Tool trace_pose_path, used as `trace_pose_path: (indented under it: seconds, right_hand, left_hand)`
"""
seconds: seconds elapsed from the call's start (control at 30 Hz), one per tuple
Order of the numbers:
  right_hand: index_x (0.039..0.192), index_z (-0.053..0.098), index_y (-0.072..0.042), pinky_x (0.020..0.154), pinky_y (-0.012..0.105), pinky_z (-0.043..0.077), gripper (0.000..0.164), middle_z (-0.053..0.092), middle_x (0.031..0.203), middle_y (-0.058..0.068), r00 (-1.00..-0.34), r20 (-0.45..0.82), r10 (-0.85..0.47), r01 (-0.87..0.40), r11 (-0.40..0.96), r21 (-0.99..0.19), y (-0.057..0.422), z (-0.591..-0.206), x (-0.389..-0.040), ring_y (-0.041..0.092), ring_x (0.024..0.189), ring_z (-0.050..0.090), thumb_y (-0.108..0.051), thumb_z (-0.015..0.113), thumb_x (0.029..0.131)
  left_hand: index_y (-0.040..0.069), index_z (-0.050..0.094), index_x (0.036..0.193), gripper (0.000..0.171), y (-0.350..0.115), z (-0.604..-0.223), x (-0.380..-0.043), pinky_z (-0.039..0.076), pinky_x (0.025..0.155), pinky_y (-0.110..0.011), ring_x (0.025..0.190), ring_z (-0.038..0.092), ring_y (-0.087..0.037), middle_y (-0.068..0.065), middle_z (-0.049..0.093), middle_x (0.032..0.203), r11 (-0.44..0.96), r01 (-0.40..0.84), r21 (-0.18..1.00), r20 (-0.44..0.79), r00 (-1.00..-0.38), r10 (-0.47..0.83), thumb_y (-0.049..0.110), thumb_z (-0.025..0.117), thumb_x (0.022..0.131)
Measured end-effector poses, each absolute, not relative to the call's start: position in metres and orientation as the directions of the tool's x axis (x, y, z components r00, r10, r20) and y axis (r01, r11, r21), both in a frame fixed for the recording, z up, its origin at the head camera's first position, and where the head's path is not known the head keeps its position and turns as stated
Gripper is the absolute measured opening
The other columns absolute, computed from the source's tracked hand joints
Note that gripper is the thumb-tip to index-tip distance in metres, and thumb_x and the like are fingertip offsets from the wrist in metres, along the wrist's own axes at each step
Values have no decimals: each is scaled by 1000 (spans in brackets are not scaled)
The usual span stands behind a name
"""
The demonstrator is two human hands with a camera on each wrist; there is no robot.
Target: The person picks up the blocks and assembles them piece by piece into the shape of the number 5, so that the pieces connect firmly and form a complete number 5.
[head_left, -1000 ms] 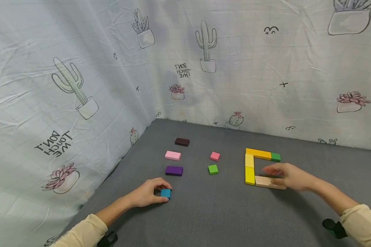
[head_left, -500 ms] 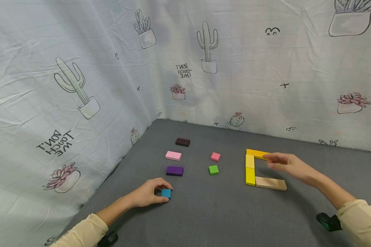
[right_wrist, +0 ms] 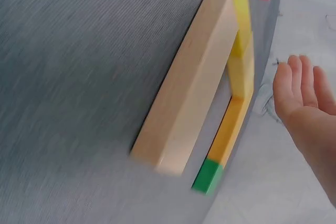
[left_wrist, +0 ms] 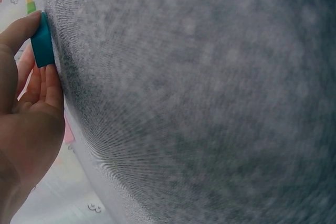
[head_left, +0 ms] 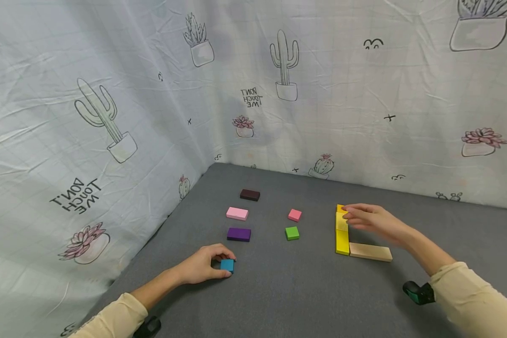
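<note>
A small blue block (head_left: pixel 226 265) lies on the grey tabletop, and my left hand (head_left: pixel 200 266) pinches it between thumb and fingertips; the left wrist view shows the same teal-looking block (left_wrist: pixel 43 43) in the grip. My right hand (head_left: pixel 378 220) hovers with nothing in it over a row of joined blocks. These are a plain wood block (head_left: pixel 370 252), two yellow blocks (head_left: pixel 342 242), an orange block (right_wrist: pixel 228 127) and a dark green block (right_wrist: pixel 208 176), forming a shape with its right side unclosed. In the head view this hand hides the dark green block and most of the orange one.
Left of centre lie a dark brown block (head_left: pixel 249 195), a pink block (head_left: pixel 237 213) and a purple block (head_left: pixel 238 234). A coral block (head_left: pixel 295 215) and a light green block (head_left: pixel 292 233) sit mid-table. A cactus-print curtain (head_left: pixel 334 117) borders the back and left.
My right hand has lifted from the plain wood block and moved up and left, over the orange and yellow blocks. The left hand stays still on the blue block.
</note>
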State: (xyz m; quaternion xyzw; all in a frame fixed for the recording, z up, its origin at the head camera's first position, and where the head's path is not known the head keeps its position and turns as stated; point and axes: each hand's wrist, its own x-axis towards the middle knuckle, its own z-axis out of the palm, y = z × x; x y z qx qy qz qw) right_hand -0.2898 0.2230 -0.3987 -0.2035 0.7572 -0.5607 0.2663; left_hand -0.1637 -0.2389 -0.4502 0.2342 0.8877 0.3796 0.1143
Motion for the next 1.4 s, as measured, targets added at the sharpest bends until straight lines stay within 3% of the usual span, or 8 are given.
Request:
trace_pose_path:
  seconds: [0.4,0.93,1.4]
  right_hand:
    - [145,22,11,105,44,32,63,32,141,35,-742,-224,-632,94,234,-968,179,-401,-298,44,131,32,-34,37,105]
    - [146,18,11,107,46,26,55,26,145,34,-715,-202,-669,154,131,-979,124,-407,-305,42,134,28,-24,34,106]
    - [144,25,10,106,42,32,54,36,139,31,-791,-220,-571,220,70,-973,68,-414,-303,39,131,35,-19,44,104]
  left_hand:
    - [13,63,113,31,-239,-453,-163,47,85,-29,94,55,-9,7,58,105,602,323,731,-30,-865,501,24,74,85]
    - [14,63,113,32,-243,-454,-164,47,85,-30,94,56,-9,8,58,106,596,336,729,-17,-862,507,25,74,85]
    - [13,63,113,32,-243,-453,-166,47,85,-30,94,56,-9,8,59,105,597,345,724,-7,-862,507,23,75,85]
